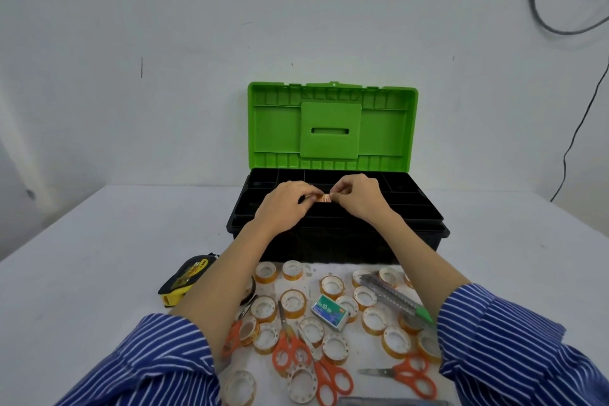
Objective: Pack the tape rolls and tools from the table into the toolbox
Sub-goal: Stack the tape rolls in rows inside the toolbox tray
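Observation:
The black toolbox [412, 214] stands open at the table's far middle, its green lid [333, 127] upright and a compartmented tray on top. Over that tray my left hand [286, 201] and my right hand [357, 196] pinch the two ends of a small orange-patterned item [323, 198], too small to identify. Several clear tape rolls with orange cores [293, 303] lie scattered on the table in front of the box. Among them are orange-handled scissors [296, 349], another pair of scissors [408, 374], a grey and green utility knife [393, 300] and a staple box [329, 311].
A yellow and black tape measure [186, 277] lies left of my left forearm. The white table [99, 257] meets a white wall behind the box. Cables [580, 128] hang down the wall at the right.

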